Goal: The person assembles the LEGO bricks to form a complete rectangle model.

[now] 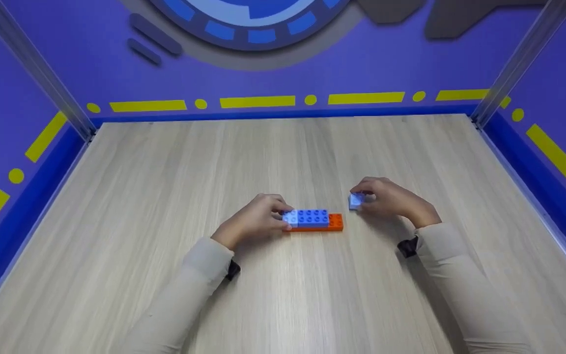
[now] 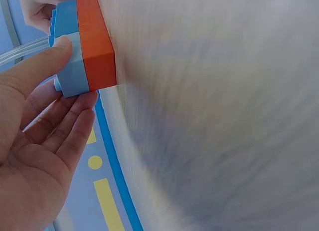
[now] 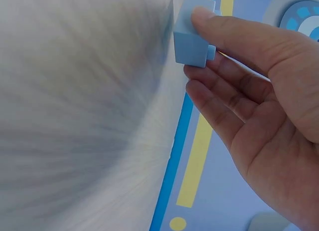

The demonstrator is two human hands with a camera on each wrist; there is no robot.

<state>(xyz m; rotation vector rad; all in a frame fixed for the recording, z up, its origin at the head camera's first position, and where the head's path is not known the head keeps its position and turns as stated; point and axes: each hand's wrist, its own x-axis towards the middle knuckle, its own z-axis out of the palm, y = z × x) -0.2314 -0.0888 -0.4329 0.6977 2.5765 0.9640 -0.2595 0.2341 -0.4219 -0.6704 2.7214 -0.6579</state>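
Note:
An orange building brick (image 1: 336, 222) lies on the table, its right-end studs bare. On top of it sit a blue brick (image 1: 313, 218) and, at the left end, a light blue brick (image 2: 74, 66). My left hand (image 1: 256, 219) pinches that light blue brick between thumb and fingers, with fingertips near the orange brick's end. To the right and slightly farther back, my right hand (image 1: 391, 199) holds a second light blue brick (image 3: 189, 46) between thumb and fingers, apart from the stack. In the right wrist view its studs face toward the palm.
The wood-grain table (image 1: 165, 187) spreads around both hands. Purple walls (image 1: 283, 81) with yellow markings enclose its back and sides. Metal posts (image 1: 42, 73) stand at the back corners. A dark band (image 1: 407, 247) is on each wrist.

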